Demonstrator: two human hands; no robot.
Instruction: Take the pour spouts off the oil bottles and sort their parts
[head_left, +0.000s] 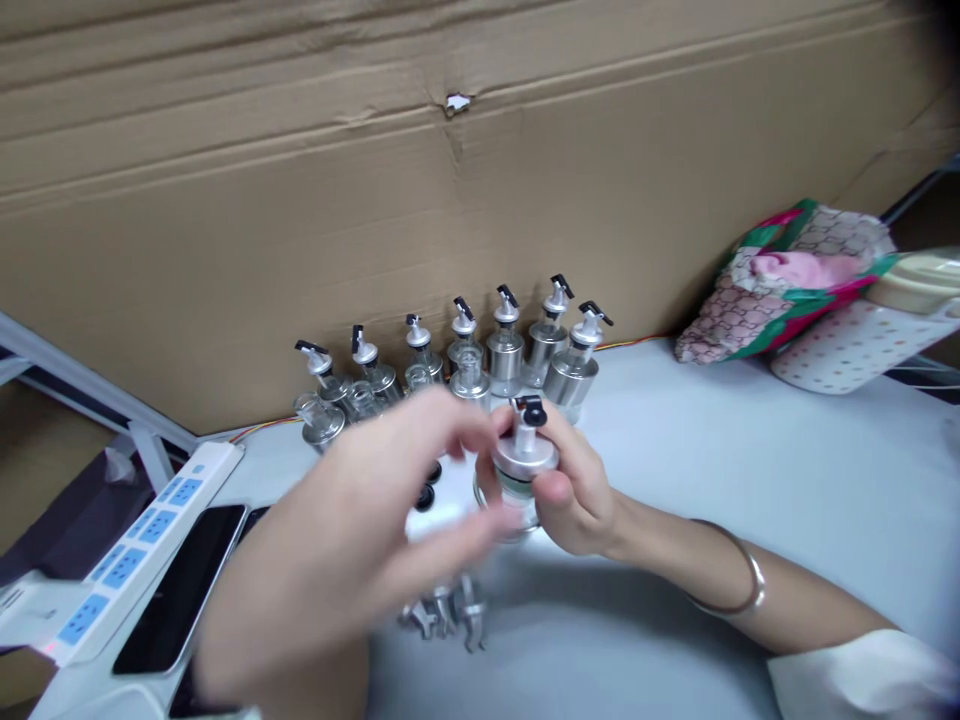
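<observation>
My right hand [583,492] grips a glass oil bottle at its neck, just below a silver pourer cap [526,456] with a black flip lever. The bottle's clear lower part [516,512] shows partly between my fingers. Blurred by motion, my left hand [367,510] is held left of the bottle with thumb and fingers spread. Its fingertips come close to the cap; whether they touch it I cannot tell. Below it lie several small silver metal pieces [448,607], partly covered by the hand. Small black round parts [426,497] sit behind the fingers.
Several capped oil bottles [506,350] line the cardboard wall [337,230], with uncapped bottles [470,378] before them. At left are a white power strip [146,545] and a phone [180,590]. A patterned bag [787,285] and a dotted container [855,335] stand at right.
</observation>
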